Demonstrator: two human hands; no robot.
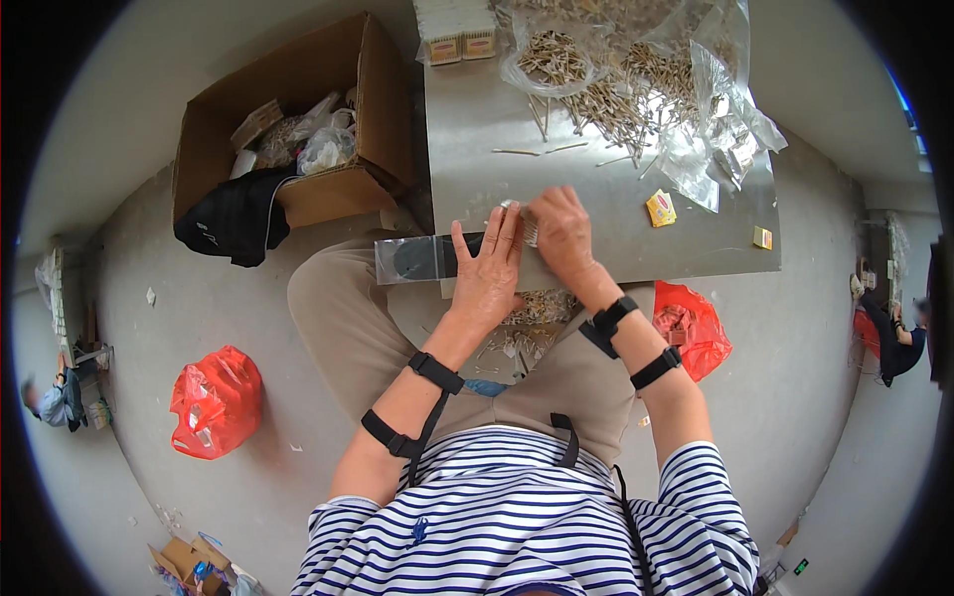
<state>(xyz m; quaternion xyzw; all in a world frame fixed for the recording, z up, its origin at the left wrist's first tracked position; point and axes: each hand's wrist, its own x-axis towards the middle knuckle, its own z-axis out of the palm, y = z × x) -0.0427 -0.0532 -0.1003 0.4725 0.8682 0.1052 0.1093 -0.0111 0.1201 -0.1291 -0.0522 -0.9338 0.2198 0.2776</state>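
Both hands work at the near edge of a metal tabletop (477, 119). The left hand (484, 280), fingers spread, rests flat over a clear plastic sleeve (405, 260) with a dark panel. Just beside it, the right hand (562, 233) curls into a loose fist by a whitish ridged bundle (531, 231); whether it grips this, I cannot tell. Beyond lie heaped thin pale sticks (636, 114), with a yellow card (661, 209) nearer.

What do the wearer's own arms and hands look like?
Both the left hand and right hand are gloveless. Two black straps circle each forearm; the short sleeves are white with dark blue stripes.
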